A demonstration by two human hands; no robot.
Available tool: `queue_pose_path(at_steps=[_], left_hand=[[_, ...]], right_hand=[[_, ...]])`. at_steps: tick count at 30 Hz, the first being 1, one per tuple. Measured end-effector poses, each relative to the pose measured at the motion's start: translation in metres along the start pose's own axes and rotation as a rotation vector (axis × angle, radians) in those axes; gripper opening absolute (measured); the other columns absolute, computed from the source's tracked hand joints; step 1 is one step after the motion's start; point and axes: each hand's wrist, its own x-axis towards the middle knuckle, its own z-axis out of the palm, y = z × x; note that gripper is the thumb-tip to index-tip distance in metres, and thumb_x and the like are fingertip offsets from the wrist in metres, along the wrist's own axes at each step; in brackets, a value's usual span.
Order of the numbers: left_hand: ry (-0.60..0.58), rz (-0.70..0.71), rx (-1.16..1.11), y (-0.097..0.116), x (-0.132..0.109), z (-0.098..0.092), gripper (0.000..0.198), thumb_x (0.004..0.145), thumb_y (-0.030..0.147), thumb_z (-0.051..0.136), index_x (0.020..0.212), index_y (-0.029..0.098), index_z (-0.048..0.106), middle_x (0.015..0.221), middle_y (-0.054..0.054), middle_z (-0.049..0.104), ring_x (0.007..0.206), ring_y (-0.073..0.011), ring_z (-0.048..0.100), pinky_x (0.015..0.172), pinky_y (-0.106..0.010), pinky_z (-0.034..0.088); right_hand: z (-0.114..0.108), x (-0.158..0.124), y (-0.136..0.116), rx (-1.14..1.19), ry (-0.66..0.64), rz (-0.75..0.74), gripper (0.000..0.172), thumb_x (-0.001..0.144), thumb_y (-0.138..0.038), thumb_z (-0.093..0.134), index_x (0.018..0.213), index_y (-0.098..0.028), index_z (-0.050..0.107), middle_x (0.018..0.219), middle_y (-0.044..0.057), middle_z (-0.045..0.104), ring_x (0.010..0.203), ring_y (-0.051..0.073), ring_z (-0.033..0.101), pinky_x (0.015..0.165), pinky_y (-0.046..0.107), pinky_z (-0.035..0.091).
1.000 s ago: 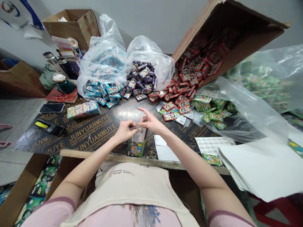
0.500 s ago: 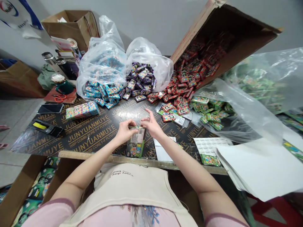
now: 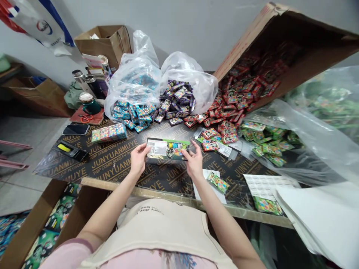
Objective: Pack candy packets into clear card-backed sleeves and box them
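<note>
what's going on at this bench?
A person is holding a long printed box over the dark tabletop, the left hand at one end and the right hand at the other. A pale label shows on it. Beyond are piles of small blue packs, purple packs, red packs and, to the right, green packs.

Reads "JUNYUANMUYE" and "WBP COMBI CORE F-F PLYWOOD" on tabletop (image 3: 112, 168); "every day" on apron (image 3: 159, 228). Shows Chinese lettering on held box (image 3: 169, 150).
</note>
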Motion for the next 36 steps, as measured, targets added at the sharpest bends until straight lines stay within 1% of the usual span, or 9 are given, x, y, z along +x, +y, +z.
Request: queue_pose_path(at_steps=[5,8,10,14,17,21,28,33,36], left_hand=[[-0.495,-0.179,0.469,-0.003,-0.008,-0.026,0.068,0.042,0.025,0.089,0.104,0.014,0.065,0.089,-0.008,0.071,0.083,-0.0214,0.067,0.077,-0.033,0.053],[-0.588,-0.053,0.498,-0.002,-0.011,-0.016,0.079,0.051,0.026,0.086,0.124,0.019,0.057,0.119,-0.013,0.064,0.114,-0.0259,0.059,0.097,-0.038,0.046],[-0.624,0.007,0.407,-0.003,-0.015,-0.001,0.075,0.064,0.028,0.079,0.132,0.020,0.050,0.125,-0.013,0.060,0.112,-0.0234,0.060,0.097,-0.037,0.046],[-0.650,0.104,0.401,-0.005,-0.019,0.020,0.064,0.076,0.025,0.069,0.136,0.023,0.047,0.116,-0.008,0.062,0.088,-0.0149,0.065,0.084,-0.028,0.051],[-0.640,0.160,0.461,-0.004,-0.017,0.022,0.037,0.076,0.026,0.068,0.112,0.019,0.067,0.107,-0.007,0.064,0.084,-0.0145,0.063,0.078,-0.025,0.051],[-0.594,0.261,0.518,0.004,-0.010,0.026,0.017,0.073,0.029,0.072,0.084,0.017,0.074,0.091,-0.007,0.067,0.083,-0.0168,0.063,0.072,-0.025,0.051],[-0.802,0.476,0.704,0.024,-0.011,0.037,0.012,0.081,0.020,0.064,0.084,0.021,0.076,0.085,-0.006,0.070,0.078,-0.0156,0.064,0.075,-0.026,0.050],[-0.862,0.635,0.753,0.025,-0.015,0.033,0.016,0.084,0.017,0.060,0.091,0.020,0.075,0.088,-0.007,0.070,0.080,-0.0155,0.065,0.075,-0.027,0.051],[-0.807,0.672,0.724,0.021,-0.016,0.031,0.014,0.081,0.013,0.063,0.088,0.019,0.074,0.085,-0.006,0.071,0.077,-0.0154,0.066,0.073,-0.028,0.052]], right_hand=[[-0.021,0.021,-0.055,-0.261,-0.214,-0.181,0.091,0.057,-0.031,0.083,0.137,-0.025,0.039,0.078,-0.001,0.066,0.066,0.017,0.063,0.063,0.030,0.053],[-0.016,0.022,-0.064,-0.399,-0.435,-0.168,0.090,0.059,-0.027,0.082,0.139,-0.025,0.040,0.067,-0.005,0.062,0.059,0.015,0.059,0.061,0.029,0.051],[-0.006,0.017,-0.055,-0.463,-0.525,-0.162,0.086,0.059,-0.026,0.081,0.136,-0.026,0.043,0.069,-0.004,0.063,0.062,0.016,0.060,0.064,0.030,0.051],[0.008,0.002,-0.027,-0.397,-0.380,-0.207,0.062,0.066,-0.031,0.076,0.124,-0.025,0.053,0.093,0.003,0.067,0.073,0.015,0.063,0.067,0.029,0.052],[0.007,-0.007,-0.017,-0.283,-0.237,-0.195,0.041,0.076,-0.037,0.067,0.113,-0.022,0.059,0.082,0.001,0.065,0.065,0.014,0.061,0.056,0.026,0.050],[0.008,-0.013,-0.020,-0.279,-0.208,-0.182,0.037,0.072,-0.036,0.070,0.106,-0.022,0.062,0.073,-0.001,0.065,0.059,0.013,0.060,0.053,0.026,0.049],[0.003,-0.031,-0.012,-0.469,-0.147,-0.428,0.018,0.082,-0.034,0.063,0.096,-0.023,0.065,0.083,0.003,0.072,0.075,0.019,0.069,0.074,0.034,0.055],[-0.010,-0.035,-0.030,-0.622,-0.230,-0.518,0.027,0.087,-0.033,0.057,0.113,-0.025,0.059,0.093,0.004,0.071,0.089,0.020,0.068,0.085,0.037,0.052],[-0.008,-0.020,-0.056,-0.705,-0.215,-0.512,0.018,0.085,-0.036,0.059,0.095,-0.023,0.064,0.093,0.005,0.067,0.091,0.020,0.063,0.082,0.034,0.049]])
